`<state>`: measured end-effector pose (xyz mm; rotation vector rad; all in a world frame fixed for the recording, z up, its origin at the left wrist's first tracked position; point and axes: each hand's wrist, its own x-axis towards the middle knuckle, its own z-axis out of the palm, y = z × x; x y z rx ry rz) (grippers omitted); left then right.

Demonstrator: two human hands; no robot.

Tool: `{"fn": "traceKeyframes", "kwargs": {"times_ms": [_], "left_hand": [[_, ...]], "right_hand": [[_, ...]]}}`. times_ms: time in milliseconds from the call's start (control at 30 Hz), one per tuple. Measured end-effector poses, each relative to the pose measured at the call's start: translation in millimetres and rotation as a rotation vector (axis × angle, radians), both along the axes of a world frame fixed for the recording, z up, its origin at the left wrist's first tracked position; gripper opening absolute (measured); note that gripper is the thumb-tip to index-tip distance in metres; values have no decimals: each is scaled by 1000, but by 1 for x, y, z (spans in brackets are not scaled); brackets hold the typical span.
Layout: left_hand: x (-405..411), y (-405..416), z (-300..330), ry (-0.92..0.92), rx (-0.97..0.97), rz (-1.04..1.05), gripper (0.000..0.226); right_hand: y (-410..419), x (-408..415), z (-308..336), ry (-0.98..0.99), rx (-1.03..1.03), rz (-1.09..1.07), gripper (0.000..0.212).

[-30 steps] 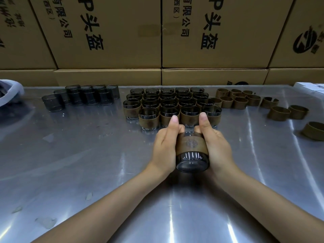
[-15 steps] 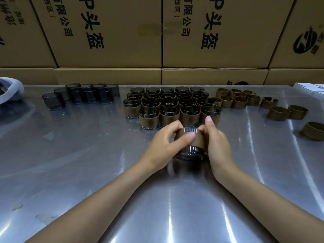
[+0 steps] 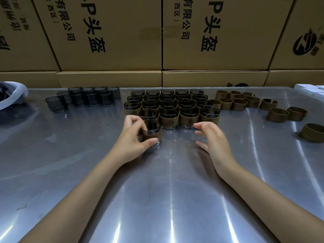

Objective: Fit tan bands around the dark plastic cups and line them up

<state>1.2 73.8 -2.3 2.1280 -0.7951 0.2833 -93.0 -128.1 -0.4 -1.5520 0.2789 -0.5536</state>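
Banded cup [image 3: 152, 131] stands upright on the steel table [image 3: 157, 190], gripped round its sides by the left hand [image 3: 133, 142] at the front-left of the finished block [image 3: 171, 106]. Just to the right, the right hand [image 3: 213, 139] hovers with fingers spread and holds nothing. This looks like the lining-up step; next, nudge it flush, then fetch a bare cup [image 3: 54, 105] and loose band [image 3: 277, 115].

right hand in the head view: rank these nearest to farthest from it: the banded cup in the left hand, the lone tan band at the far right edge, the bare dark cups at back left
From the right hand:
1. Banded cup, just to its left, gripped by the left hand.
2. Lone tan band, at the table's far right edge.
3. Bare dark cups, back left.
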Motion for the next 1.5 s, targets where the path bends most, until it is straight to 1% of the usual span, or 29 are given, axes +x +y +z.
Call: {"fn": "traceKeyframes", "kwargs": {"times_ms": [100, 200, 267, 367, 467, 600, 733, 867, 1000, 1267, 1500], "left_hand": [[20, 27, 2, 52, 34, 53, 37], [35, 47, -5, 69, -51, 145, 35], [43, 51, -11, 86, -142, 203, 39], [54, 49, -14, 215, -269, 174, 53], [61, 47, -16, 271, -275, 155, 56], [63, 44, -16, 263, -200, 202, 67], [65, 40, -12, 202, -162, 254, 67], [67, 36, -10, 218, -194, 209, 65], [69, 33, -10, 182, -179, 207, 69], [69, 34, -10, 215, -180, 226, 80], [64, 33, -9, 253, -155, 235, 85]], "right_hand": [[-3, 3, -2, 21, -63, -79, 16], [-10, 8, -4, 25, -116, -240, 10], [-16, 10, -3, 24, -140, -324, 16], [-27, 14, -5, 61, -183, -388, 32], [-35, 17, -5, 108, -192, -371, 46], [-41, 20, -7, 147, -216, -308, 53], [-41, 20, -10, 160, -236, -258, 53], [-44, 22, -12, 178, -286, -242, 56], [-46, 24, -14, 176, -300, -226, 58], [-46, 24, -13, 159, -260, -240, 55], [-43, 19, -11, 149, -305, -274, 50]]}}
